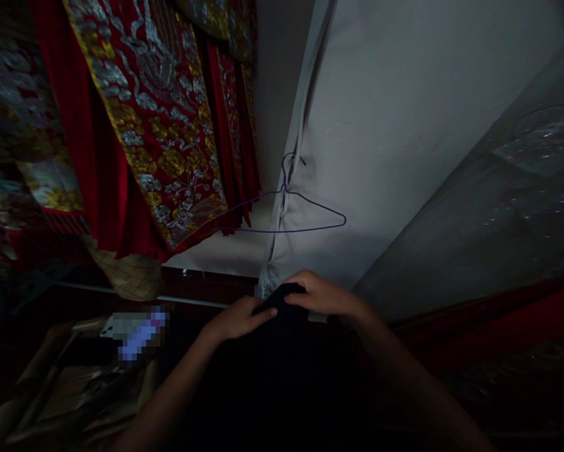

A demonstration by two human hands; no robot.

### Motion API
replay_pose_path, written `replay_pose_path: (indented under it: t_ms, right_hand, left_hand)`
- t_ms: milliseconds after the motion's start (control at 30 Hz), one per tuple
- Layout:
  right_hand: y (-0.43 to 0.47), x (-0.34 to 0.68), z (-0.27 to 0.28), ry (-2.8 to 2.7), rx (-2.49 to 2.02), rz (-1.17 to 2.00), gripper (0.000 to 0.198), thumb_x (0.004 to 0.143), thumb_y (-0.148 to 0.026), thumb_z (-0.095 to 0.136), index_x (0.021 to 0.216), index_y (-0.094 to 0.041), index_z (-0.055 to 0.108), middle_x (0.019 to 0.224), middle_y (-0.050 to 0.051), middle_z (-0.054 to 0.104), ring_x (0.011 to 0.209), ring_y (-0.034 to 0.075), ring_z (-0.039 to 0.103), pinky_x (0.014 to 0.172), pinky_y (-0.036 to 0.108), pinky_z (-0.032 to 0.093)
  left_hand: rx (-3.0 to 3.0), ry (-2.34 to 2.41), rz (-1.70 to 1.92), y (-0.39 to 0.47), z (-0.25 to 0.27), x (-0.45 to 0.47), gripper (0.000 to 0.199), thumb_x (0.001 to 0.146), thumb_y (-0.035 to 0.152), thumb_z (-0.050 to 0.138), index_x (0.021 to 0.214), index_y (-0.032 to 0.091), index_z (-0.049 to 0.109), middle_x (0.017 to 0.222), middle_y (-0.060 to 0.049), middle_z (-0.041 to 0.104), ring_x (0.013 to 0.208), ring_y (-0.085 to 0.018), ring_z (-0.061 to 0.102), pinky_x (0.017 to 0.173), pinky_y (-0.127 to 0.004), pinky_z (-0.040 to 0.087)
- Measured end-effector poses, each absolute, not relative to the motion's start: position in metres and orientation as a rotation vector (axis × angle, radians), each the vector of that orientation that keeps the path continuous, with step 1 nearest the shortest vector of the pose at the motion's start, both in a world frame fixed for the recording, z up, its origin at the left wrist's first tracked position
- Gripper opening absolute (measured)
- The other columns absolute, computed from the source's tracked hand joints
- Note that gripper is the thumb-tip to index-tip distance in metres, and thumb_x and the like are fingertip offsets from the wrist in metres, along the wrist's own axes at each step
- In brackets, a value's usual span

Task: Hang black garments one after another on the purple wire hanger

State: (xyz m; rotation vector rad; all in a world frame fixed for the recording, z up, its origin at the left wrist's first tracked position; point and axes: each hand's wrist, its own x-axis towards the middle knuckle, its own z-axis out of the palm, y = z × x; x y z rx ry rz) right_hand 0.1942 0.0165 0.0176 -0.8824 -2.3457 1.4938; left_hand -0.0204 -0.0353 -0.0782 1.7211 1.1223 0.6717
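Note:
Both hands grip a dark, nearly black cloth point(286, 358), seemingly a garment, low in the middle of the view. My left hand point(244, 316) has its fingers closed over the cloth's upper left edge, thumb lying on top. Across from it, my right hand point(317, 294) pinches the upper right edge. A small pale patch point(317, 317), perhaps a tag, shows just below the right hand. Above both hands, a thin purple wire hanger point(310, 230) hangs bare by its hook near the wall corner. Most of the cloth is lost in shadow.
Red embroidered costumes point(169, 125) with gold and silver patterns hang at the upper left. An open cardboard box point(22, 389) stands at lower left. A white wall point(404, 81) rises behind, with translucent plastic sheeting point(512, 188) at right. Red cloth point(536, 314) lies below the sheeting.

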Motion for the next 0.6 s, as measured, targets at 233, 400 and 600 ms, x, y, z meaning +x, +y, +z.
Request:
replay_pose_path:
  t_ms: [233, 400, 600]
  right_hand:
    - [0.054, 0.222, 0.033, -2.21, -0.877, 0.646, 0.019, 0.082, -0.018, 0.048, 0.081, -0.02, 0.067, 0.081, 0.002, 0.064, 0.081, 0.018, 0.06, 0.075, 0.029, 0.046]
    - [0.09, 0.206, 0.039, -1.725, -0.825, 0.532, 0.02, 0.077, -0.026, 0.058, 0.094, -0.023, 0.069, 0.099, 0.005, 0.065, 0.093, 0.02, 0.06, 0.083, 0.032, 0.047]
    - [0.119, 0.184, 0.006, -1.455, -0.933, 1.201, 0.025, 0.068, -0.043, 0.065, 0.077, -0.02, 0.065, 0.07, -0.002, 0.062, 0.066, 0.016, 0.055, 0.062, 0.026, 0.042]
  left_hand:
    - [1.945, 1.289, 0.582, -0.024, -0.081, -0.053, 0.038, 0.08, 0.052, 0.069, 0.08, 0.014, 0.071, 0.074, -0.001, 0.067, 0.066, -0.017, 0.058, 0.058, -0.024, 0.036]
    - [1.983, 1.288, 0.549, -0.039, -0.062, -0.049, 0.039, 0.079, 0.05, 0.072, 0.094, 0.015, 0.073, 0.085, -0.002, 0.07, 0.075, -0.021, 0.062, 0.065, -0.027, 0.043]
    - [1.993, 1.148, 0.611, -0.06, -0.066, -0.036, 0.069, 0.08, 0.039, 0.073, 0.144, 0.022, 0.051, 0.139, -0.01, 0.061, 0.124, -0.031, 0.057, 0.106, -0.04, 0.042]
